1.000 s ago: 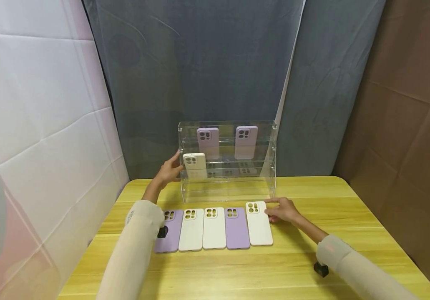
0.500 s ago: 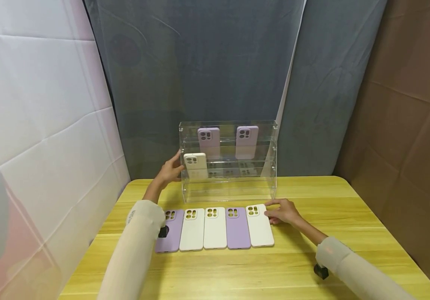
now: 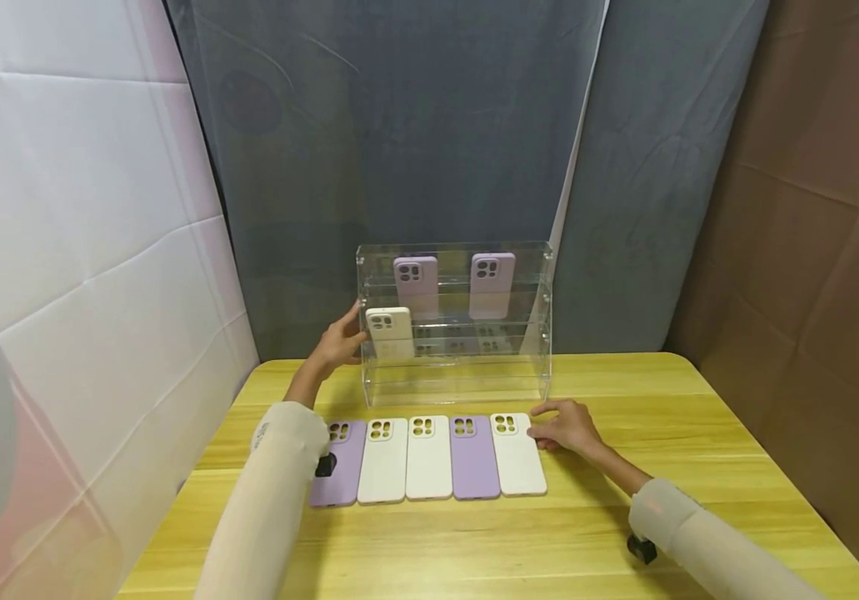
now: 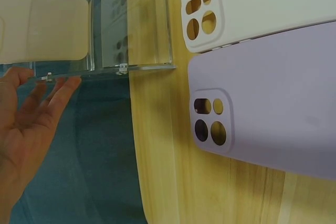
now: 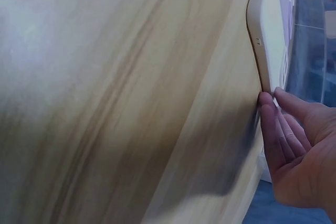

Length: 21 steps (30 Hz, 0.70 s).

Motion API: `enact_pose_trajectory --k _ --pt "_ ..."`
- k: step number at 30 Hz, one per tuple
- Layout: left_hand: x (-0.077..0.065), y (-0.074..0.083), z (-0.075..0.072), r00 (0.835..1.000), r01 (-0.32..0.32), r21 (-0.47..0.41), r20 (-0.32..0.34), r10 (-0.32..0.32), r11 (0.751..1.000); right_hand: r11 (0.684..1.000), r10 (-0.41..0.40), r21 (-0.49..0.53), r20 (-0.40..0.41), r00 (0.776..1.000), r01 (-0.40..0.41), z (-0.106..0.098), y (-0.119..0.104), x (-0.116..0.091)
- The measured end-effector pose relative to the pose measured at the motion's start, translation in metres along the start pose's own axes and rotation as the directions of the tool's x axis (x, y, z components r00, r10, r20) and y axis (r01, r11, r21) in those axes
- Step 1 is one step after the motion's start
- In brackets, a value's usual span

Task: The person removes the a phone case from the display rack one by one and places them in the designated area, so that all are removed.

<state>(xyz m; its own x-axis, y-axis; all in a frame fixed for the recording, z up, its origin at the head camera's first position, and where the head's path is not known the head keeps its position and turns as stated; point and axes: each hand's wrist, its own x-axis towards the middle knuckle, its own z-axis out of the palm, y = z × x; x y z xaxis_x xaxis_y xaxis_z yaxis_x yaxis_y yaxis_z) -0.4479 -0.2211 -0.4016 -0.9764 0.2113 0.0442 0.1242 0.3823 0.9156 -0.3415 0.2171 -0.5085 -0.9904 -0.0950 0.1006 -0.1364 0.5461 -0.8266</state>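
Observation:
My right hand (image 3: 567, 426) pinches the upper right edge of a white phone case (image 3: 521, 458), the rightmost of a row on the table; the right wrist view shows thumb and index finger at the corner of this phone case (image 5: 270, 40). My left hand (image 3: 337, 342) holds the left side of a clear acrylic display stand (image 3: 459, 390), with fingertips on its side panel in the left wrist view. Two purple phone cases (image 3: 417, 283) stand on the stand's upper tier. Below them, close to my left hand, a white phone case (image 3: 389, 329) leans at the left.
Left of the held case lie a purple phone case (image 3: 476, 462), two white phone cases (image 3: 429, 462) and another purple phone case (image 3: 342, 467), partly behind my left sleeve (image 3: 272, 475). A grey curtain (image 3: 444, 125) hangs behind the wooden table (image 3: 436, 550).
My right hand has drawn the white case slightly toward me, so its top now lines up with the row. My left hand stays at the stand.

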Motion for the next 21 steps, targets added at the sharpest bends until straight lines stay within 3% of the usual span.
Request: enact_pose_trajectory --k 10,21 --pt "-0.002 0.000 -0.001 1.000 0.003 0.001 0.004 -0.003 1.000 0.991 -0.097 -0.096 -0.036 0.995 0.093 -0.003 -0.011 0.007" --pt "0.001 -0.002 0.000 1.000 -0.010 -0.005 0.003 0.010 1.000 0.980 -0.190 -0.056 0.002 0.982 0.190 -0.005 -0.043 0.028"
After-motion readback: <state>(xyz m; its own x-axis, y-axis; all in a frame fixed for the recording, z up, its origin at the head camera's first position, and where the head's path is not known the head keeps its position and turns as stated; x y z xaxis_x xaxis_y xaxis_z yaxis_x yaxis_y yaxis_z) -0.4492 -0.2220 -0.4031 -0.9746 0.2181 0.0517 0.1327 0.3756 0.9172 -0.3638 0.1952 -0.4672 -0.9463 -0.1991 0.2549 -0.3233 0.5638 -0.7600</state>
